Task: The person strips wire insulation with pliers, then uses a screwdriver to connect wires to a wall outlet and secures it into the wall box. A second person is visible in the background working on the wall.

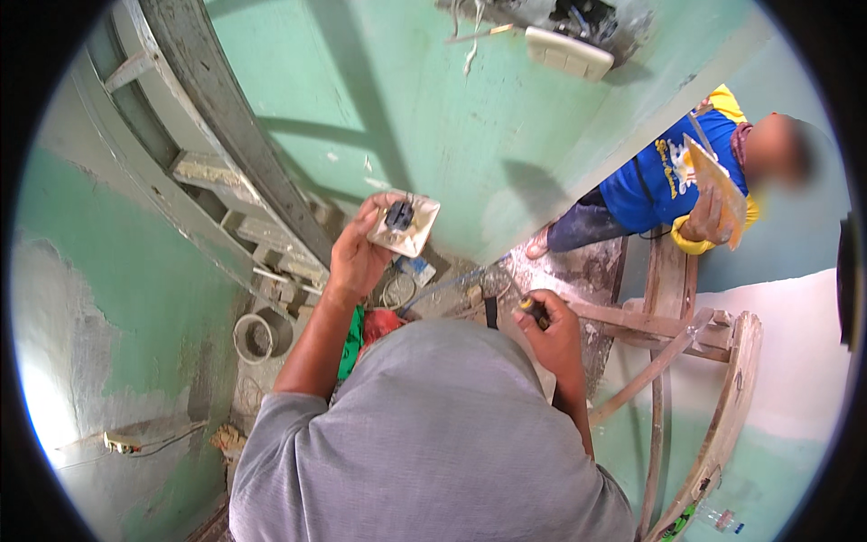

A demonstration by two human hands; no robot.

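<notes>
My left hand (354, 257) is raised in front of the green wall, its fingers closed on the edge of a cream wall switch plate (421, 233). The back of the plate faces me, with a black switch module (398, 215) fixed in its middle. Lower and to the right, my right hand (557, 339) grips a screwdriver (534, 312) by its yellow-and-black handle. Its thin shaft points up and left, apart from the plate. Above, a cream multi-gang switch plate (569, 54) hangs out of a wall opening, beside loose wires (474, 41).
A ladder (194, 108) leans at the left. A round bucket (256, 339) and clutter lie on the floor below it. At the right stands a co-worker (664, 172) in blue and yellow holding a flat board (718, 185); a wooden trestle (664, 330) stands nearer.
</notes>
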